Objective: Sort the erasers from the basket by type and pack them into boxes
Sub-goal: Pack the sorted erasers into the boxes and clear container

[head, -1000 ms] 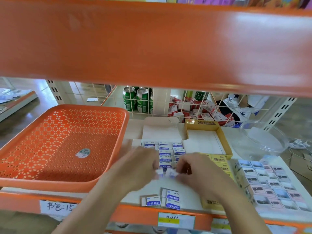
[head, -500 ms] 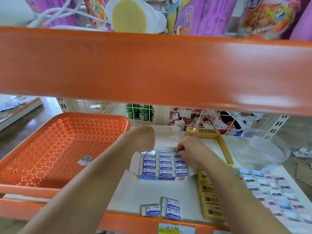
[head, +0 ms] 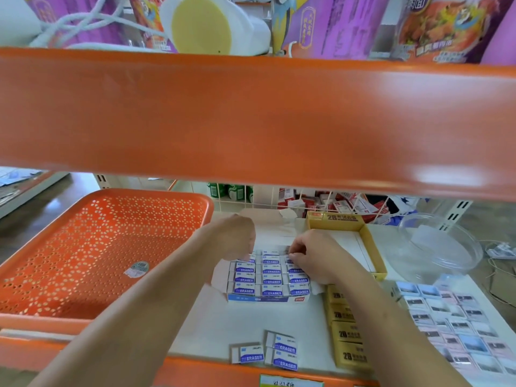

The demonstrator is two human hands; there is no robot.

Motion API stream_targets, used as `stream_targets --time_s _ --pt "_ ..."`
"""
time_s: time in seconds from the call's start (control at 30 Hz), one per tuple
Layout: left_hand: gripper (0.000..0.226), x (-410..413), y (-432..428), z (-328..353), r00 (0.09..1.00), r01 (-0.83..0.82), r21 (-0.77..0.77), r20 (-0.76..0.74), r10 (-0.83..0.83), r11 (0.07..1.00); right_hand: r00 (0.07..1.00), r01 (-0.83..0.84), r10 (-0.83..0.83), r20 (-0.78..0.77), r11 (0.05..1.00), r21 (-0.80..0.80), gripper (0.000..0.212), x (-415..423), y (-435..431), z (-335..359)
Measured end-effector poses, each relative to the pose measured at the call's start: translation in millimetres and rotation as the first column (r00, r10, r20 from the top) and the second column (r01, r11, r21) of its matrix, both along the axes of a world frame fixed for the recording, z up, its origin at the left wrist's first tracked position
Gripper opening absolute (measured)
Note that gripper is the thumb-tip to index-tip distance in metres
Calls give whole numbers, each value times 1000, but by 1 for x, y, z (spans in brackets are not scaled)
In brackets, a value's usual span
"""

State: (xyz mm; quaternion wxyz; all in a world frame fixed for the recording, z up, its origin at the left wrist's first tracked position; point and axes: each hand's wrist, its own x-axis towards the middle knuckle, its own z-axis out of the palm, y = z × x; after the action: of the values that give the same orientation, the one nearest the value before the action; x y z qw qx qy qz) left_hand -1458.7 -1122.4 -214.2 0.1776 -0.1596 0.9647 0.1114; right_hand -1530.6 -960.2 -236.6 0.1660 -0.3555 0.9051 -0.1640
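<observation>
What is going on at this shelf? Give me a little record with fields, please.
Activity: packing blue erasers into a white box
Left hand: fingers curled over the box's back left; grip unclear
Right hand: curled at its back right; grip unclear
Container: orange basket, no erasers visible inside
Loose: three more erasers near the front edge
Beside: yellow 2B erasers, pastel erasers

The far row of the eraser box [head: 268,298] is covered by the left hand [head: 235,239] and right hand [head: 312,255]; whether anything is pinched cannot be told.
</observation>
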Motion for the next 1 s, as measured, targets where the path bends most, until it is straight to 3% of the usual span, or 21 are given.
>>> stream_targets --time_s 0.5,0.6,0.7,0.77,0.83,1.0 --pt "20 4 -4 -2 1000 -4 -10 26 4 1000 1000 -8 8 -9 1000 -1 13 2 1 1" --pt "18 15 8 6 996 2 -78 -87 -9 997 997 5 -7 -82 1000 -27 16 10 4 5" --pt "15 45 33 7 990 31 38 -135 -26 999 992 -11 -3 -127 994 -105 9 29 16 16" --pt "18 68 49 5 993 58 131 -106 -44 990 997 -61 55 -54 993 -105 7 46 26 23" --pt "5 83 56 -1 999 53 178 -11 -51 983 991 -133 133 10 991 -5 7 63 32 23" --pt "33 97 60 -15 992 -7 168 126 -14 986 975 -211 195 108 964 161 13 86 35 6"
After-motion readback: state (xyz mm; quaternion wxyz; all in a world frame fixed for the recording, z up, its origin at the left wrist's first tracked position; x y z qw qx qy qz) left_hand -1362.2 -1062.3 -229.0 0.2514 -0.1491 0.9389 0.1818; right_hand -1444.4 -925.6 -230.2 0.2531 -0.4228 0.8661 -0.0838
